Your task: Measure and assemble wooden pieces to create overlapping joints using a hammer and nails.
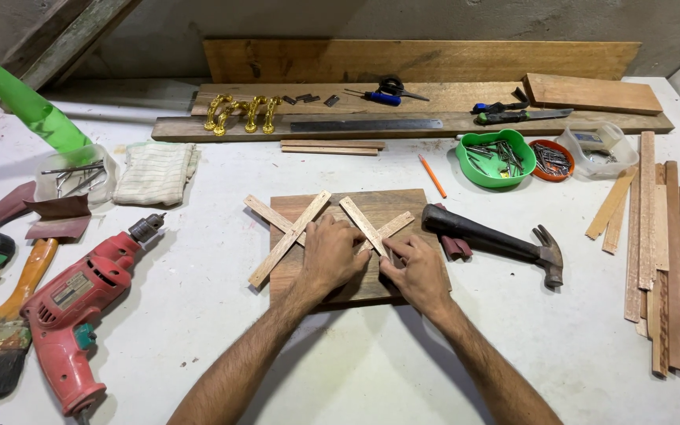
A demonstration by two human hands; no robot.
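A dark square wooden board point(391, 203) lies on the white table in front of me. Two crosses of thin pale wooden strips rest on it: a left cross point(286, 230) and a right cross point(371, 223). My left hand point(332, 256) lies flat on the board between the crosses, fingers touching the right cross's strips. My right hand point(417, 271) presses its fingertips on the lower end of the right cross.
A hammer point(497, 242) lies right of the board, a red drill point(80, 307) and brush point(1, 330) at the left. Wooden strips point(670, 252) are stacked at the right. Bowls of nails point(500, 157), a pencil point(433, 176), a steel ruler point(365, 124) and planks sit behind.
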